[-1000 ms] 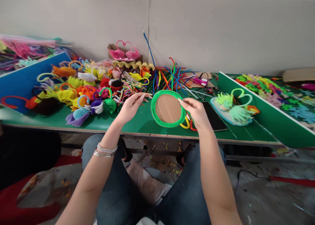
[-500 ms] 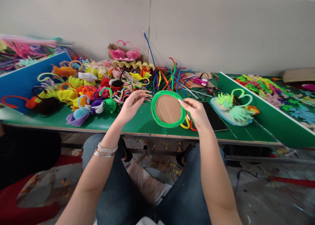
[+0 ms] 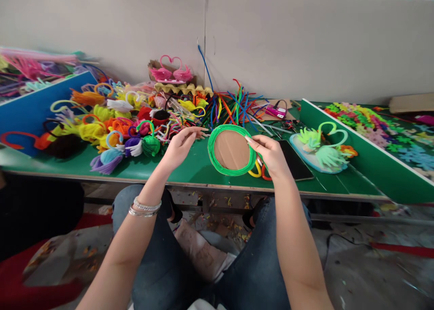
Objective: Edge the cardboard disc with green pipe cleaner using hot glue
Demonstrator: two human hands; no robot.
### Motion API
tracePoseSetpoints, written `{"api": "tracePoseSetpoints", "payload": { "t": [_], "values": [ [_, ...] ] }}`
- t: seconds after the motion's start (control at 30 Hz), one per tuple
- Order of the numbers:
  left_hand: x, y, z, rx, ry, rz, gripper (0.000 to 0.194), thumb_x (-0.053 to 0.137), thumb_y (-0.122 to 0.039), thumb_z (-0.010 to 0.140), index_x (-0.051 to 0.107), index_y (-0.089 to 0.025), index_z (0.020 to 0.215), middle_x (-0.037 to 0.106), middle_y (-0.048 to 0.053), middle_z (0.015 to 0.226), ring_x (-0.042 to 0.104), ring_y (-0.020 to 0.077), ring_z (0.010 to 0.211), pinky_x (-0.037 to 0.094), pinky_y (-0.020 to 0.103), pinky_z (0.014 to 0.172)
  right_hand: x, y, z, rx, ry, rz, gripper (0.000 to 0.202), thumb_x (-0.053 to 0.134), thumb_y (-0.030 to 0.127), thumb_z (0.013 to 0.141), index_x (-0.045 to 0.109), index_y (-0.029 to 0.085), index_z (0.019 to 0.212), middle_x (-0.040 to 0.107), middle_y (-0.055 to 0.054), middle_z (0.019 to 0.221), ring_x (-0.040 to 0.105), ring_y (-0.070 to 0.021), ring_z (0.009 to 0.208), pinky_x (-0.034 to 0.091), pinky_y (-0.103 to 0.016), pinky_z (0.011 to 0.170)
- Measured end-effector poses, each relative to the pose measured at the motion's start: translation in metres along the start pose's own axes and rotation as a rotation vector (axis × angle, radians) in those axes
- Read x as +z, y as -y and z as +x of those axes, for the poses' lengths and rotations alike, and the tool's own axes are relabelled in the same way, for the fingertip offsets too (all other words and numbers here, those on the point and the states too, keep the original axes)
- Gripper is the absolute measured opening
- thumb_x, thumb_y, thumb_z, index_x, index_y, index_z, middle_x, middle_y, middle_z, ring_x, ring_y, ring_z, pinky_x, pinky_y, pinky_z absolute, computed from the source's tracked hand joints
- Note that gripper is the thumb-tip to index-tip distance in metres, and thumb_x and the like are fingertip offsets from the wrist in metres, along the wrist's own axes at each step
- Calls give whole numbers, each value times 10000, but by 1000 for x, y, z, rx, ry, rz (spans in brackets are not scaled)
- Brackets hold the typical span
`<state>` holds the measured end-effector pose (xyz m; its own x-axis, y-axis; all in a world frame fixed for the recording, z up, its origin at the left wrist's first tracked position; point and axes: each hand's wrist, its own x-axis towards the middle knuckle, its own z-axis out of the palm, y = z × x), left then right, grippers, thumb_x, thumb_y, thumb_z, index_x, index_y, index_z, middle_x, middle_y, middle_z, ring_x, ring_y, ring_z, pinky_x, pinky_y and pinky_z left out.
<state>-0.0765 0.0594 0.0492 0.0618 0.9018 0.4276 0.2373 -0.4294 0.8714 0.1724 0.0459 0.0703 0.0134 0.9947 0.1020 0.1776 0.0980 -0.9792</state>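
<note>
My right hand (image 3: 271,155) pinches the right edge of a round cardboard disc (image 3: 232,150) between thumb and fingers. Bright green pipe cleaner runs in rings around the disc's rim, and its middle is bare brown cardboard. To the left of the disc, my left hand (image 3: 183,146) hovers over the green table (image 3: 183,176), its fingers stretched toward the disc without touching it. Nothing shows in that hand. Scissors with yellow and red-orange handles (image 3: 255,169) lie partly hidden behind the disc and my right hand.
Pompom swans (image 3: 109,159) in many colours pile up at left. Loose pipe cleaners (image 3: 237,108) lie at the back centre. A black phone (image 3: 296,165) and a green swan pair (image 3: 330,156) sit at right, beside a green divider (image 3: 366,160).
The fingers of my left hand have closed up slightly and dipped a little. My right hand and the disc have hardly moved.
</note>
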Motion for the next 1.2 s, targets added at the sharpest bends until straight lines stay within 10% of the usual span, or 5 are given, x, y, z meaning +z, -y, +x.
{"api": "tracePoseSetpoints", "payload": {
  "t": [0.63, 0.87, 1.07, 1.2],
  "values": [
    [2, 9, 0, 131, 4, 125, 381, 624, -294, 790, 602, -155, 1144, 629, 107, 1133, 605, 171, 1027, 461, 306, 946, -1, -1, 0, -10, 27, -11, 307, 689, 481, 653, 635, 188, 728, 442, 52, 546, 334, -59, 427, 246, -227, 399],
    [2, 8, -2, 13, -244, 180, 316, 599, -425, 809, 724, -140, 866, 705, 42, 685, 628, 138, 616, 510, 242, 618, 2, -9, 3, -144, 168, -136, 271, 662, 458, 703, 659, 188, 726, 606, -9, 747, 514, -128, 681, 387, -253, 598],
    [6, -3, -6, 25, 83, 100, 452, 436, -413, 904, 520, -172, 1277, 688, 92, 1089, 658, 171, 932, 506, 284, 822, 7, -18, 5, -197, 270, -164, 301, 639, 487, 725, 669, 190, 767, 659, -45, 872, 585, -193, 835, 455, -321, 742],
    [12, -9, -11, -5, 395, 171, 492, 616, -423, 792, 542, -178, 1212, 626, 91, 1194, 595, 204, 1047, 483, 280, 825, 11, -22, 5, -206, 292, -235, 306, 629, 475, 741, 675, 184, 824, 676, -51, 861, 600, -195, 817, 462, -327, 722]
  ]
}}
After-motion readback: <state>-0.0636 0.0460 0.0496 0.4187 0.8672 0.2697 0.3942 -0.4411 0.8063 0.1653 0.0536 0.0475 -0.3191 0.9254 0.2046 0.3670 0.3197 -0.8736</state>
